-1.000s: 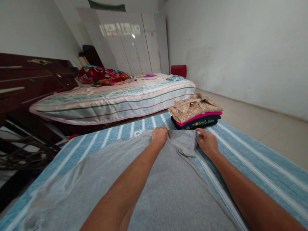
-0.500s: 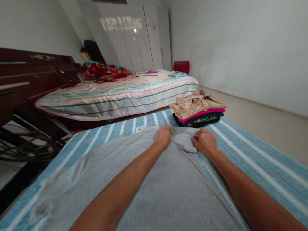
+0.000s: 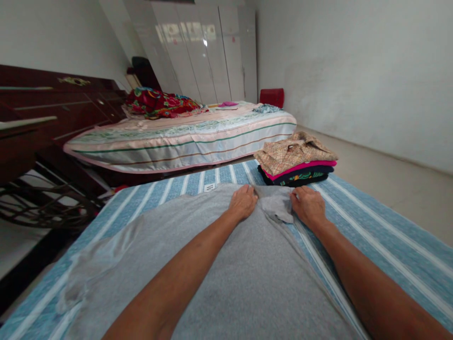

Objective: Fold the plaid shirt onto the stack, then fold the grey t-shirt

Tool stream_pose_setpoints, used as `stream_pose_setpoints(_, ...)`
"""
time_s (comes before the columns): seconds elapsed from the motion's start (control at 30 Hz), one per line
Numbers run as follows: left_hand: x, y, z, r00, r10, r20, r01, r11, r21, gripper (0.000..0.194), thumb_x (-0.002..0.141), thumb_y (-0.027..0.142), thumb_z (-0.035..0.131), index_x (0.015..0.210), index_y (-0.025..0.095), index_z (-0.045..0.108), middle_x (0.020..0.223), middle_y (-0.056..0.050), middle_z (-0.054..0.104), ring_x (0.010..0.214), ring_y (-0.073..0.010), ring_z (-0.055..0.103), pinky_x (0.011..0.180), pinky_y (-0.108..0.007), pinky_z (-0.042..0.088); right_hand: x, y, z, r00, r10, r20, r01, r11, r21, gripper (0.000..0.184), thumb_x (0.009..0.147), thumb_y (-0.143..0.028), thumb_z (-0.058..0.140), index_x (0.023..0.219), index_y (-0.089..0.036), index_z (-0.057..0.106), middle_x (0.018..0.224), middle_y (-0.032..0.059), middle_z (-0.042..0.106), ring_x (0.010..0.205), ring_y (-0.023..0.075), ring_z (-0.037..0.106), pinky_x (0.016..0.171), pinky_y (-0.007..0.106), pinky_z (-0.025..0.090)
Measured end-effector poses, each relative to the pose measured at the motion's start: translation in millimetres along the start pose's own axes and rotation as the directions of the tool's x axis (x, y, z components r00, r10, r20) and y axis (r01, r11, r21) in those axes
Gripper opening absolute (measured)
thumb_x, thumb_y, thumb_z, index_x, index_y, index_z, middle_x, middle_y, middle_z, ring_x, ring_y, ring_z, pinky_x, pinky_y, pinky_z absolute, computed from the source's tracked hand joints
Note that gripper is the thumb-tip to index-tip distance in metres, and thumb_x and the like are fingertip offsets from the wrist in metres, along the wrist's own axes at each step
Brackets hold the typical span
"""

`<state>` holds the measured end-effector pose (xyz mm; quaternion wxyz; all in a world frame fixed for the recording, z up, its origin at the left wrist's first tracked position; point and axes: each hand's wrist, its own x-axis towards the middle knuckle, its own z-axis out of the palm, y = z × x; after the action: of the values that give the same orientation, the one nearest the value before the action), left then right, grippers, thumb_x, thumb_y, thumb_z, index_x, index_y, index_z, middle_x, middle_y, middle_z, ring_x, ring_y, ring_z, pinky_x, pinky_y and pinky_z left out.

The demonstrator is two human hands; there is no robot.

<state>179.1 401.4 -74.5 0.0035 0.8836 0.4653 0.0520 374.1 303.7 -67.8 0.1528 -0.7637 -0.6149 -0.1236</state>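
Observation:
A grey T-shirt [image 3: 233,269] lies spread over a blue-and-white striped bed sheet [image 3: 375,208], its far edge near the middle of the view. My left hand [image 3: 244,202] is closed on the shirt at that far edge, fingers curled into the cloth. To its right, my right hand [image 3: 308,205] pinches the outer edge of the shirt's right sleeve [image 3: 278,203]. The sleeve is bunched between both hands. Just beyond them sits a stack of folded clothes, with a tan checked collared shirt [image 3: 295,151] on top and pink and dark pieces beneath.
Behind stands a second bed [image 3: 184,146] with a red floral blanket [image 3: 159,101] heaped on it. A dark wooden headboard [image 3: 31,89] runs along the left, near a dark metal wheel-like frame [image 3: 46,203]. A white wardrobe [image 3: 201,56] and a red box [image 3: 272,97] are at the back.
My right hand has shifted slightly outward along the sleeve, which looks flatter and straighter at its far edge. The whole view has moved a little to the left.

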Motion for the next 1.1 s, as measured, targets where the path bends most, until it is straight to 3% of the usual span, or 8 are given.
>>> stream_pose_setpoints(0.1, -0.3, 1.5, 2.7, 1.0, -0.01, -0.012, 0.01, 1.0, -0.002, 0.04, 0.095, 0.035, 0.031, 0.125, 0.013, 0.047, 0.138, -0.016, 0.042, 0.128, -0.0263, 0.039, 0.104, -0.04, 0.031, -2.1, -11.5, -15.3, 0.982, -0.187, 0.033, 0.183, 0.979, 0.087, 0.031, 0.092, -0.039, 0.045, 0.081, -0.019, 0.065, 0.084, 0.006, 0.066, 0.083, 0.0209, 0.06, 0.068, 0.028, 0.034)
stream_pose_setpoints(0.17, 0.4, 1.8, 4.6, 1.0, -0.014, -0.017, 0.014, 1.0, -0.005, 0.04, 0.095, 0.036, 0.032, 0.125, 0.014, 0.047, 0.139, -0.015, 0.042, 0.128, -0.0261, 0.039, 0.104, -0.04, 0.031, -4.0, -21.8, -26.1, 0.939, -0.306, 0.16, 0.289, 0.95, 0.121, 0.031, 0.088, -0.046, 0.05, 0.077, -0.02, 0.065, 0.079, 0.0048, 0.067, 0.077, 0.0208, 0.061, 0.062, 0.028, 0.033)
stream_pose_setpoints(0.33, 0.6, 0.6, 7.4, 0.999, -0.015, -0.031, 0.015, 1.0, -0.009, 0.04, 0.095, 0.037, 0.033, 0.127, 0.016, 0.045, 0.141, -0.014, 0.04, 0.13, -0.025, 0.037, 0.104, -0.039, 0.03, -5.2, -32.5, -37.5, 0.856, -0.32, 0.405, 0.312, 0.946, 0.087, 0.021, 0.082, -0.038, 0.057, 0.077, -0.02, 0.067, 0.079, 0.0076, 0.069, 0.077, 0.0221, 0.063, 0.059, 0.027, 0.032)
stream_pose_setpoints(0.6, -0.2, 0.9, 7.2, 0.999, -0.011, -0.035, 0.01, 1.0, -0.021, 0.039, 0.096, 0.04, 0.032, 0.125, 0.017, 0.046, 0.141, -0.014, 0.04, 0.13, -0.0247, 0.036, 0.105, -0.04, 0.029, 0.7, -20.9, -33.5, 0.848, -0.294, 0.441, 0.27, 0.955, 0.118, 0.011, 0.082, -0.029, 0.059, 0.076, -0.022, 0.065, 0.08, 0.0026, 0.069, 0.081, 0.0194, 0.064, 0.057, 0.026, 0.03)
stream_pose_setpoints(0.77, 0.4, 0.9, 8.0, 1.0, -0.016, -0.024, 0.015, 0.999, -0.043, 0.042, 0.096, 0.041, 0.03, 0.127, 0.016, 0.045, 0.143, -0.015, 0.037, 0.132, -0.0261, 0.034, 0.106, -0.042, 0.028, 1.2, -21.9, -34.2, 0.849, -0.275, 0.45, 0.256, 0.961, 0.104, 0.012, 0.083, -0.025, 0.059, 0.094, -0.024, 0.064, 0.089, 0.0019, 0.069, 0.089, 0.0201, 0.063, 0.063, 0.025, 0.035)
stream_pose_setpoints(0.93, -2.6, 3.9, 6.1, 1.0, -0.028, -0.013, 0.027, 0.998, -0.058, 0.043, 0.096, 0.042, 0.03, 0.126, 0.015, 0.046, 0.143, -0.016, 0.038, 0.132, -0.0268, 0.033, 0.106, -0.044, 0.028, -0.7, -25.2, -46.2, 0.844, -0.243, 0.478, 0.247, 0.967, 0.056, 0.018, 0.079, -0.024, 0.064, 0.097, -0.019, 0.064, 0.094, 0.01, 0.069, 0.092, 0.0276, 0.064, 0.068, 0.031, 0.042)
stream_pose_setpoints(1.03, -4.4, 5.5, 6.9, 0.999, -0.04, -0.004, 0.04, 0.997, -0.064, 0.045, 0.095, 0.044, 0.031, 0.126, 0.015, 0.045, 0.143, -0.016, 0.037, 0.133, -0.0278, 0.032, 0.106, -0.045, 0.027, -7.5, -39.8, -57.1, 0.863, -0.297, 0.409, 0.28, 0.954, 0.103, 0.021, 0.081, -0.023, 0.059, 0.101, -0.016, 0.063, 0.1, 0.0118, 0.066, 0.092, 0.0285, 0.063, 0.075, 0.035, 0.046)
stream_pose_setpoints(1.1, -4.9, 5.2, 8.7, 0.999, -0.042, 0.003, 0.042, 0.997, -0.071, 0.046, 0.095, 0.044, 0.03, 0.127, 0.015, 0.045, 0.144, -0.016, 0.036, 0.133, -0.0281, 0.032, 0.107, -0.045, 0.027, -15.8, -53.7, -56.4, 0.856, -0.443, 0.267, 0.377, 0.887, 0.265, 0.025, 0.085, -0.022, 0.052, 0.108, -0.017, 0.06, 0.11, 0.0108, 0.063, 0.099, 0.0252, 0.06, 0.084, 0.035, 0.046)
